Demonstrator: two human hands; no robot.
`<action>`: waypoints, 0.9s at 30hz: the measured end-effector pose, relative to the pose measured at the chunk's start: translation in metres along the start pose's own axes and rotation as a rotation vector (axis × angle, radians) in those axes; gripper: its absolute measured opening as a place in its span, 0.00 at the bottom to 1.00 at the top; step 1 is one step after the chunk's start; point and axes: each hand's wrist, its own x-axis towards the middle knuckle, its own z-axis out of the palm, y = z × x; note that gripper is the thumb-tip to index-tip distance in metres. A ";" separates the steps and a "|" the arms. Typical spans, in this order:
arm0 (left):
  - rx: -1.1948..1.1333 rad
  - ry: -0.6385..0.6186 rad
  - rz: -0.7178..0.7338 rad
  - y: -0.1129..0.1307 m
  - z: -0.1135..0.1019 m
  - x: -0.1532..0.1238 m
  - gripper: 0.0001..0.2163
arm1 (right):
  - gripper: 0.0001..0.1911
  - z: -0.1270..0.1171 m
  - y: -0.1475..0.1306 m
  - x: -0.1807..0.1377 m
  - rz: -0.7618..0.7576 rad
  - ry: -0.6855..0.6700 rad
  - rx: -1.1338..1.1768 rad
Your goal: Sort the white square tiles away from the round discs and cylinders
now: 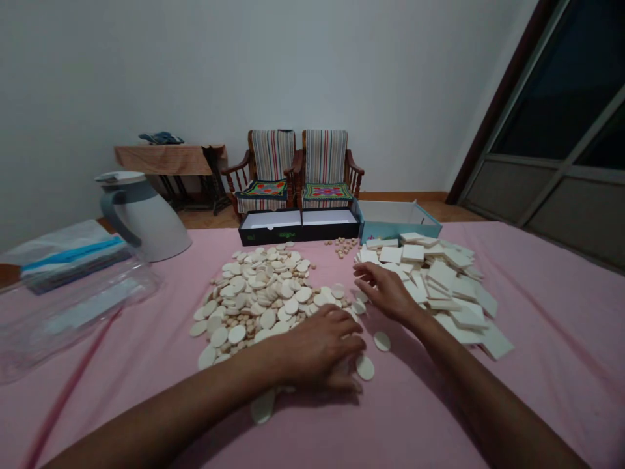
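A pile of pale round discs (263,293) lies on the pink tablecloth (122,391), mixed with small wooden beads. My left hand (319,348) rests palm down at the pile's near right edge, fingers spread flat over a few discs. My right hand (385,292) lies open between the discs and a heap of white square tiles (439,280), fingertips near the discs at the pile's right edge. Loose discs (381,341) lie just in front of both hands.
A white jug (146,218) stands at the left, beside clear plastic bags (73,293). Black trays (299,226) and a light blue box (398,221) sit at the table's far edge. Two striped armchairs (297,169) and a side table (168,159) stand behind.
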 end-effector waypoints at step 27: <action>0.221 0.089 -0.427 -0.021 0.029 0.009 0.06 | 0.16 0.032 0.008 0.005 -0.080 -0.175 -0.163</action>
